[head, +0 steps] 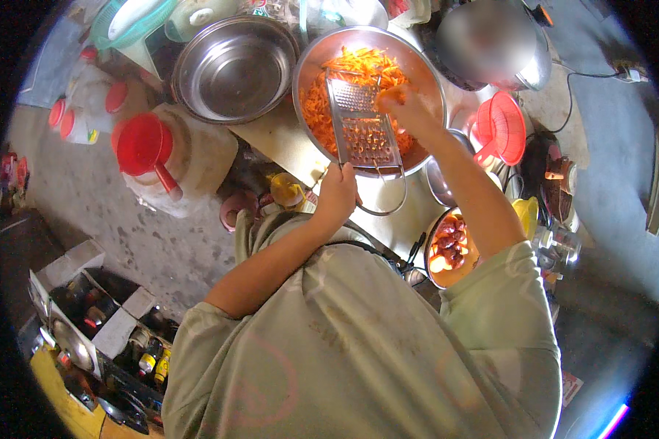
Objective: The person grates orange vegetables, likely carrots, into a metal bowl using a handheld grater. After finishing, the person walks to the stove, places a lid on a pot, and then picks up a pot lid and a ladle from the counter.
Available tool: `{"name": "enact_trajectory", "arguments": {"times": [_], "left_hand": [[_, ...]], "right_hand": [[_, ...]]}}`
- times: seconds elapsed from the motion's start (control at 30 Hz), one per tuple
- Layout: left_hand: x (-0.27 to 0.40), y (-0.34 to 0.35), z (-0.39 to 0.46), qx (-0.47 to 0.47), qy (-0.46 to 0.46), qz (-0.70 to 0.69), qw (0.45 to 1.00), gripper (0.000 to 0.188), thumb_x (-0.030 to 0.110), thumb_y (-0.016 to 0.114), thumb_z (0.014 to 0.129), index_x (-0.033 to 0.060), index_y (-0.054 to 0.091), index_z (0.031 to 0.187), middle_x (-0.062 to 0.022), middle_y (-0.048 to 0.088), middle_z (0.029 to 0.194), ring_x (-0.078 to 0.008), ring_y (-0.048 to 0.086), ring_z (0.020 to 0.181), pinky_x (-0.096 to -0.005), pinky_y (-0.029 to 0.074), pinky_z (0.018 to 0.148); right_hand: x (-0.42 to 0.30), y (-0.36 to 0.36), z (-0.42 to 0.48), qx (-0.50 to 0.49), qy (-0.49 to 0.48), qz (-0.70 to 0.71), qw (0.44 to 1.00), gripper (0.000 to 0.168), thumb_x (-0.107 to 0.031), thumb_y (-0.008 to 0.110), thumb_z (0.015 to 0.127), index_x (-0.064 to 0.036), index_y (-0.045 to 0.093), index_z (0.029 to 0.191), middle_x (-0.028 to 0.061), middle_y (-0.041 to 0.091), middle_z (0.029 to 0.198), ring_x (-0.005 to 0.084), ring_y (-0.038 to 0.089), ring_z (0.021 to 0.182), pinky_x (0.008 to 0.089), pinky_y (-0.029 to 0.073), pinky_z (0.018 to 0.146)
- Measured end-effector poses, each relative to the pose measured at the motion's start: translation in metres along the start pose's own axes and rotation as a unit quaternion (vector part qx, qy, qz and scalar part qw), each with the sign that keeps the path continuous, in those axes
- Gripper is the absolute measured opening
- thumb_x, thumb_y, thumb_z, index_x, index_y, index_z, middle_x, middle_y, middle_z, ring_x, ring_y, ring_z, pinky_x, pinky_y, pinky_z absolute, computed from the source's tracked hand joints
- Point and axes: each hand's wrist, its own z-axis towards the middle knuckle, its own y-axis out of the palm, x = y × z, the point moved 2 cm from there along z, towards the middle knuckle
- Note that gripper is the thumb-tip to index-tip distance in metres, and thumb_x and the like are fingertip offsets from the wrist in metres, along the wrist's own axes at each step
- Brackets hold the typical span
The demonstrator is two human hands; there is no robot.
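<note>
My left hand grips the wire handle of a flat metal grater at its near end. The grater leans over the near rim of a large stainless steel bowl, its far end above the shreds. Grated carrot is heaped in the bowl, and bits of it cling to the grater's coarse holes. Over the grater's right side, my right hand holds a piece of carrot; the fingers hide part of it.
A steel basin stands left of the bowl. A red dipper rests on a large pale container. At right are a red strainer and a pan of food; a blurred round shape is beyond.
</note>
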Motion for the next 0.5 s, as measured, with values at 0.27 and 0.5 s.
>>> {"name": "enact_trajectory", "arguments": {"times": [0.27,0.5], "left_hand": [[-0.011,-0.001,0.007,0.007,0.013,0.007,1.000,0.026,0.024,0.033,0.089,0.0047,0.034,0.072,-0.0050,0.039,0.046,-0.0125,0.034,0.031,-0.0254,0.029,0.029],[-0.005,-0.001,0.004,0.002,0.000,-0.017,1.000,0.025,0.024,0.033,0.089,0.0051,0.036,0.073,-0.0046,0.039,0.045,-0.0122,0.034,0.031,-0.0256,0.029,0.030]], "right_hand": [[-0.021,-0.020,-0.042,-0.245,0.045,0.397,0.883,0.033,-0.033,0.053,0.083,-0.007,0.048,0.101,-0.0019,0.045,0.070,0.0032,0.036,0.052,0.0159,0.030,0.043],[-0.021,-0.013,-0.069,-0.357,0.004,0.585,0.728,0.041,-0.039,0.043,0.086,-0.006,0.042,0.109,-0.0021,0.042,0.068,0.0062,0.033,0.052,0.0198,0.029,0.050]]}}
